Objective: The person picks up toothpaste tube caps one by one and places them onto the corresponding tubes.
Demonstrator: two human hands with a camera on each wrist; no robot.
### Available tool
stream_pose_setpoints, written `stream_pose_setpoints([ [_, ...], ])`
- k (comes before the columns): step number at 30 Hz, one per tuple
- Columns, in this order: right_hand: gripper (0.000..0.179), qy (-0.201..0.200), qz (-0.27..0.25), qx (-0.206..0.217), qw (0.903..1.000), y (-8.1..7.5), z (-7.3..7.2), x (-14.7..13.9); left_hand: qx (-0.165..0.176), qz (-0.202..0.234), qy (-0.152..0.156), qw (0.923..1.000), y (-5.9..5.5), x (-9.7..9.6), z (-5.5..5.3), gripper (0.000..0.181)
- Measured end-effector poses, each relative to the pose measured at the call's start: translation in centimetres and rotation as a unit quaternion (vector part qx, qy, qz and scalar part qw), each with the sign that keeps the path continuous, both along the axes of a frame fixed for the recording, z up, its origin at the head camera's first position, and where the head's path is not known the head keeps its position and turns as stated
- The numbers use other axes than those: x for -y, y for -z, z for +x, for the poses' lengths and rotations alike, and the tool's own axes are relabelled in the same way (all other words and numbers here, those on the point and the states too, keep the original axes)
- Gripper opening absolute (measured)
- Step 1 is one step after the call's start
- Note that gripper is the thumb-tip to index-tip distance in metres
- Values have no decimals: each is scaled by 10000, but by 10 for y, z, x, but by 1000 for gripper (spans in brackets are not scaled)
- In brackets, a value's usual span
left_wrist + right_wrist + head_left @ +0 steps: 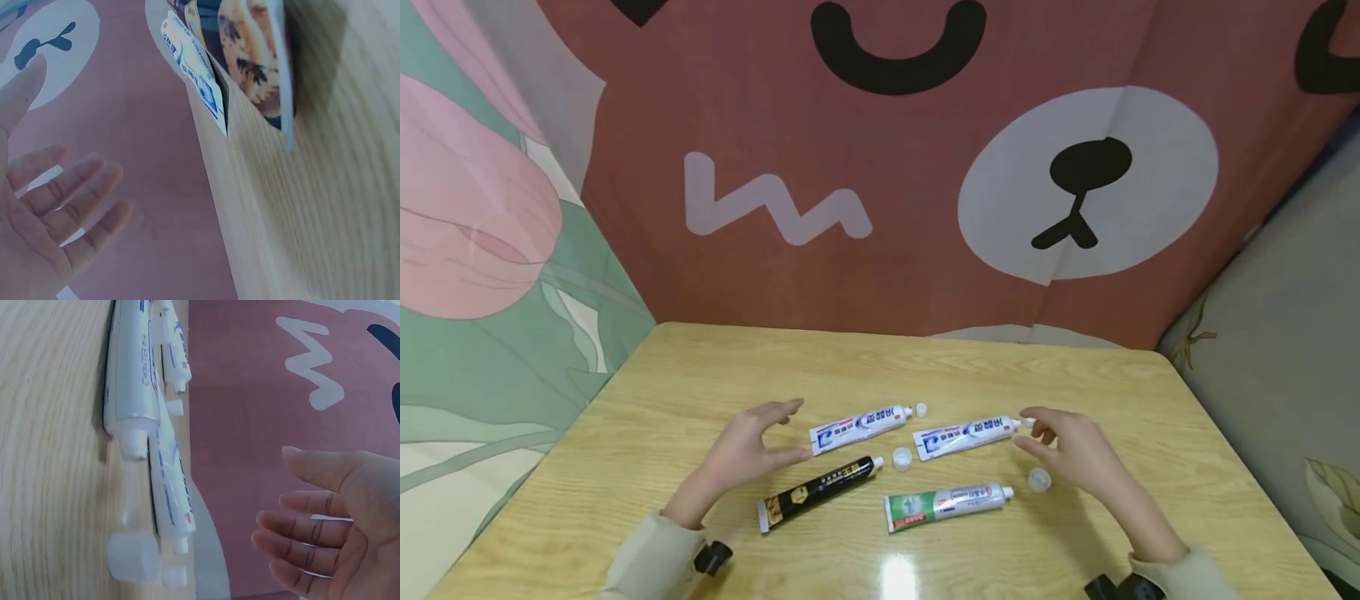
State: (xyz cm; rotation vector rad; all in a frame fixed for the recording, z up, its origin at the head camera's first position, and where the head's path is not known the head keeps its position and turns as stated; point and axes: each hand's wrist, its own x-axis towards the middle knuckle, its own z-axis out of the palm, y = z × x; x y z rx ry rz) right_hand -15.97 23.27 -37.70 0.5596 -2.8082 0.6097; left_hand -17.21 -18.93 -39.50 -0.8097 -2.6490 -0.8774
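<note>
The left hand [739, 450] is empty, its fingers extended. In the head view its thumb appears to meet the flat end of the left blue-and-white toothpaste tube [859, 429]; the left wrist view shows the hand apart from it. The right hand [1078, 450] is also empty; the right wrist view shows its fingers spread, a detail the head view leaves unclear.

The head view partly hides the small cap [175, 576] behind the right fingers; the right wrist view shows it whole, just beyond the nozzle of the right blue-and-white toothpaste tube [966, 438]. Nearer the person lie the black toothpaste tube [820, 493], left, and the green-and-white toothpaste tube [947, 505], right. The left wrist view adds an orange panel with dark shapes near the black tube's flat end.

All four tubes lie uncapped on the wood-grain table [760, 358].
</note>
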Motion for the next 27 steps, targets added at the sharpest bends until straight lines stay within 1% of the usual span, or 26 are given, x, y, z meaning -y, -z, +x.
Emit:
stream_pose_setpoints([
  [3,33,-183,-251,162,9994,3,-4,4,83,285,173,9994,1,1,-2,62],
  [7,33,-394,-596,451,9964,12,-8,8,310,488,174,9982,3,3,-1,58],
  [10,33,-523,-854,565,9934,19,-12,12,427,564,116,9974,4,3,1,55],
  [13,32,-645,-1077,643,9900,23,-15,16,453,618,100,9970,7,3,1,51],
  [19,32,-868,-1446,855,9820,32,-21,24,498,618,179,9967,14,2,1,46],
  [21,32,-938,-1619,980,9774,35,-23,26,527,682,215,9960,15,1,0,46],
  [23,33,-1027,-1813,1188,9708,38,-25,29,639,784,215,9946,16,1,1,46],
  [26,34,-1196,-2035,1492,9602,43,-27,34,934,1000,191,9904,17,1,1,47],
  [27,34,-1266,-2057,1519,9584,44,-28,36,1038,1070,168,9887,17,2,2,47],
])
